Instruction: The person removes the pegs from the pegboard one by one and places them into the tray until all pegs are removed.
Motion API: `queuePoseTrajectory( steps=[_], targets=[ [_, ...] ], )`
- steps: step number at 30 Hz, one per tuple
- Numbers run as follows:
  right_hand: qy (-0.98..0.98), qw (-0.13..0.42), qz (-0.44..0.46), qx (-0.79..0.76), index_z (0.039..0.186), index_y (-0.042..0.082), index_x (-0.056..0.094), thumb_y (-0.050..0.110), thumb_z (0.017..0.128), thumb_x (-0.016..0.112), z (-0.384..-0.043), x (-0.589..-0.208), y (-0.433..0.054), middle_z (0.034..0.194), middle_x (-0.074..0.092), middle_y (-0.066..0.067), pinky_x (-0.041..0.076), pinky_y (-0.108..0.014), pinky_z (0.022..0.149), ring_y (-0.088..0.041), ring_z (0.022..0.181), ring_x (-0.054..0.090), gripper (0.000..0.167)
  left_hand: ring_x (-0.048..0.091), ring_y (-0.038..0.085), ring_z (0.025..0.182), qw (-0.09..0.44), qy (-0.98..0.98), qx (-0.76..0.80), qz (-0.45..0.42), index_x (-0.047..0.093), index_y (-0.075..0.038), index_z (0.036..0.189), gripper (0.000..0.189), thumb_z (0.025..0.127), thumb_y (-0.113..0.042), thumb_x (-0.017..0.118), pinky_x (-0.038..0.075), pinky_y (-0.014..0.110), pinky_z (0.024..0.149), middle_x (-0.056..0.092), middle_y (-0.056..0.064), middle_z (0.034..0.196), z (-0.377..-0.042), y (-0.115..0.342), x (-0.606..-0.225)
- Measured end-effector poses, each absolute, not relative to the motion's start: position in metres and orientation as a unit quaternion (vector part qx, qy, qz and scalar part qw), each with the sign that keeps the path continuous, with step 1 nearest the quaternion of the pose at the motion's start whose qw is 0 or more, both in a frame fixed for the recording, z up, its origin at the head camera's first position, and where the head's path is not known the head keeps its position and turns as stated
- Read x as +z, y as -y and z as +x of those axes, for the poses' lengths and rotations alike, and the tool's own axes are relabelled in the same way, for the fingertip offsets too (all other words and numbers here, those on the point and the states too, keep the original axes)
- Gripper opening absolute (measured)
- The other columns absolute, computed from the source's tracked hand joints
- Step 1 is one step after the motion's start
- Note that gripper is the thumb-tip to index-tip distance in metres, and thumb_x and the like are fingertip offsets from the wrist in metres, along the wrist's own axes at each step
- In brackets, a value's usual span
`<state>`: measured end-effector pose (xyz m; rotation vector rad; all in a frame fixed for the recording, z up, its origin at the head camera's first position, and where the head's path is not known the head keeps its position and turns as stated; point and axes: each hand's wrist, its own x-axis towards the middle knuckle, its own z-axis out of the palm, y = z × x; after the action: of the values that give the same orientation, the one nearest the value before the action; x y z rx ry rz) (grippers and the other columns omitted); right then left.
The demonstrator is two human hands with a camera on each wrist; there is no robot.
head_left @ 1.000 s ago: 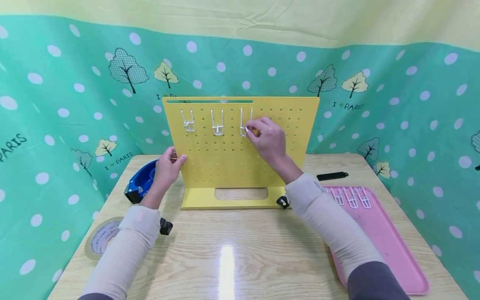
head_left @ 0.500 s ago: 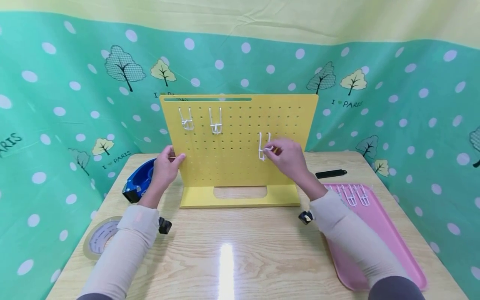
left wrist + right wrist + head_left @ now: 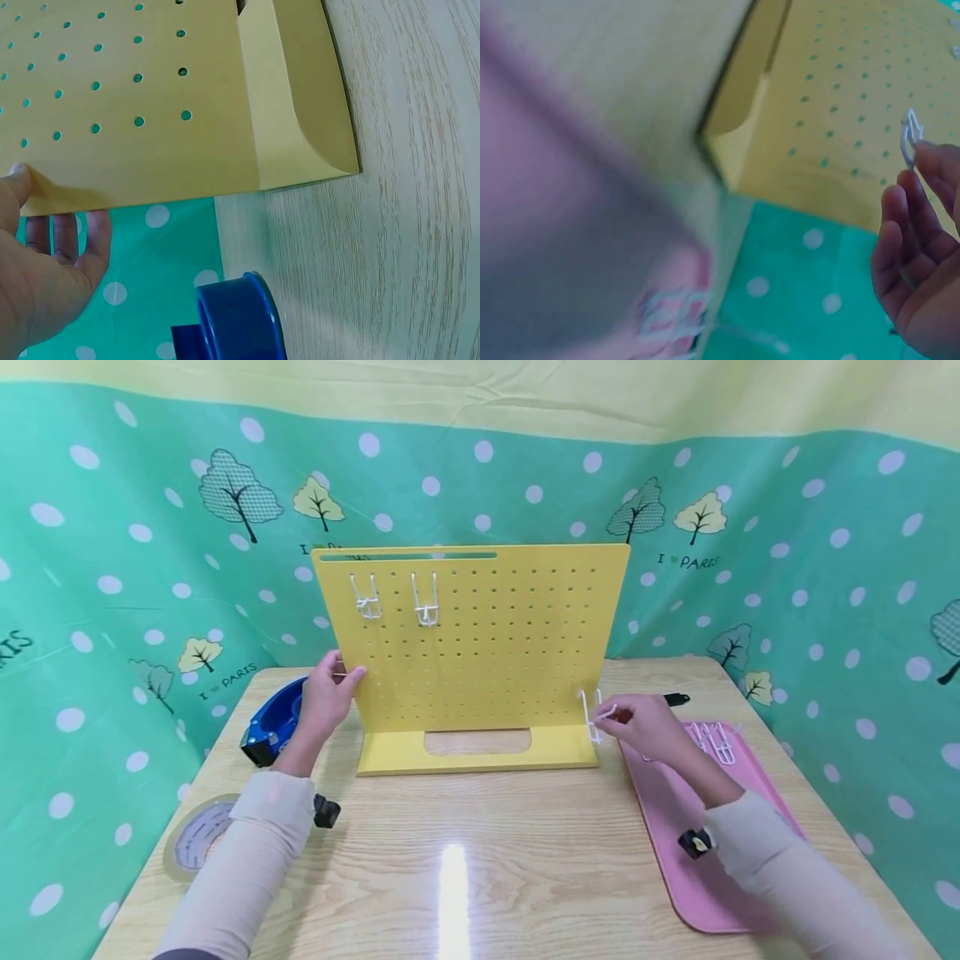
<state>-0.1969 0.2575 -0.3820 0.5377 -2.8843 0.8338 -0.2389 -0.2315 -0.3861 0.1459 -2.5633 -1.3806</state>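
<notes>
A yellow pegboard (image 3: pixel 480 668) stands upright on its base, with two white wire hooks hung near its top left: one hook (image 3: pixel 366 597) by the corner and another hook (image 3: pixel 425 600) to its right. My left hand (image 3: pixel 327 697) grips the board's left edge, thumb in front and fingers behind, as the left wrist view shows. Between thumb and fingertips my right hand (image 3: pixel 651 727) pinches a third white wire hook (image 3: pixel 590 718), just off the board's lower right edge. Below that hand lies a pink tray (image 3: pixel 686 868) with several more wire hooks (image 3: pixel 712 743) at its far end.
A blue tape dispenser (image 3: pixel 277 722) sits left of the board. Nearer on the left lies a roll of tape (image 3: pixel 197 839), partly behind my left sleeve. A black strip-like object (image 3: pixel 677 699) shows behind my right hand. A dotted green curtain (image 3: pixel 525 493) surrounds the table.
My right hand has drawn the third wire hook away from the board's upper middle, moving it down and right toward the tray. The left hand keeps its grip on the edge.
</notes>
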Motion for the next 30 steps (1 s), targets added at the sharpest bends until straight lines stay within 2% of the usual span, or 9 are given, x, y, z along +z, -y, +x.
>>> queuePoseTrajectory(
  steps=[5, 14, 19, 30],
  targets=[
    [0.948, 0.004, 0.165, 0.272, 0.097, 0.016, 0.077, 0.017, 0.093, 0.074, -0.185, -0.396, -0.285, 0.091, 0.075, -0.001, 0.054, -0.023, 0.069, -0.012, 0.081, 0.064, 0.005, 0.064, 0.033, 0.108, 0.113, 0.873, -0.472, 0.049, 0.054, -0.007, 0.132, 0.038, 0.105, -0.033, 0.057, 0.052, 0.026, 0.079, 0.064, 0.020, 0.123, -0.240, 0.232, -0.385],
    [0.955, -0.021, 0.157, 0.251, 0.095, 0.022, 0.076, 0.022, 0.092, 0.075, -0.167, -0.420, -0.324, 0.082, 0.069, 0.007, 0.048, -0.023, 0.063, -0.007, 0.070, 0.055, 0.003, 0.063, 0.031, 0.109, 0.101, 0.872, -0.475, 0.060, 0.053, -0.008, 0.132, 0.039, 0.105, -0.036, 0.056, 0.055, 0.030, 0.082, 0.064, 0.019, 0.125, -0.240, 0.232, -0.386],
    [0.956, -0.048, 0.138, 0.254, 0.094, 0.020, 0.076, 0.025, 0.092, 0.076, -0.156, -0.427, -0.336, 0.079, 0.068, 0.008, 0.048, -0.022, 0.060, -0.005, 0.067, 0.054, 0.005, 0.063, 0.032, 0.109, 0.101, 0.874, -0.472, 0.055, 0.054, -0.008, 0.132, 0.039, 0.105, -0.035, 0.056, 0.054, 0.028, 0.080, 0.064, 0.019, 0.125, -0.239, 0.230, -0.387],
    [0.958, -0.067, 0.129, 0.248, 0.094, 0.020, 0.076, 0.024, 0.092, 0.075, -0.146, -0.439, -0.349, 0.075, 0.066, 0.009, 0.045, -0.022, 0.055, -0.003, 0.062, 0.050, 0.005, 0.062, 0.030, 0.106, 0.114, 0.874, -0.468, 0.057, 0.054, -0.009, 0.131, 0.037, 0.105, -0.035, 0.057, 0.052, 0.027, 0.081, 0.065, 0.018, 0.123, -0.240, 0.230, -0.389]
  ],
)
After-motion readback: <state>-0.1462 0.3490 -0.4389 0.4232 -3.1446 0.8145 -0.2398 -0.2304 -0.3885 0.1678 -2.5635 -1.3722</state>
